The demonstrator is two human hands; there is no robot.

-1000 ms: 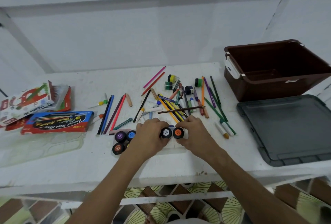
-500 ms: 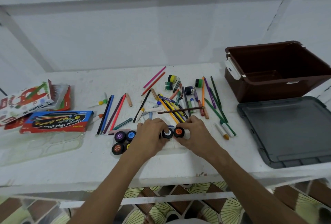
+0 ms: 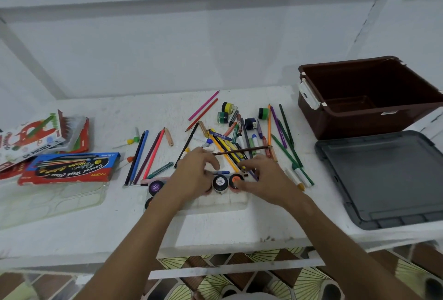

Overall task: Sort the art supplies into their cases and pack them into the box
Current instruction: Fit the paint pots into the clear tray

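Note:
Two black paint pots stand side by side in a clear paint tray (image 3: 215,201) at the table's front: one with a white label (image 3: 220,182), one with an orange lid (image 3: 235,179). My left hand (image 3: 194,175) rests against the left of the white-labelled pot, fingers lifted and apart. My right hand (image 3: 266,177) has its thumb and fingers on the orange pot. A purple pot (image 3: 155,187) sits left of my left wrist. Loose pencils, pens and pastels (image 3: 239,146) lie in a heap just behind my hands. The open brown box (image 3: 311,112) stands at the right.
The box's grey lid (image 3: 383,180) lies flat in front of it. An oil pastel case (image 3: 31,139), a blue-and-red pencil case (image 3: 69,168) and a clear plastic tray (image 3: 48,201) are at the left. More small pots (image 3: 226,108) sit behind the heap.
Both pots have settled lower into the clear tray. My left fingers have lifted off the white-labelled pot, and my left hand now covers the blue pot beside the purple one.

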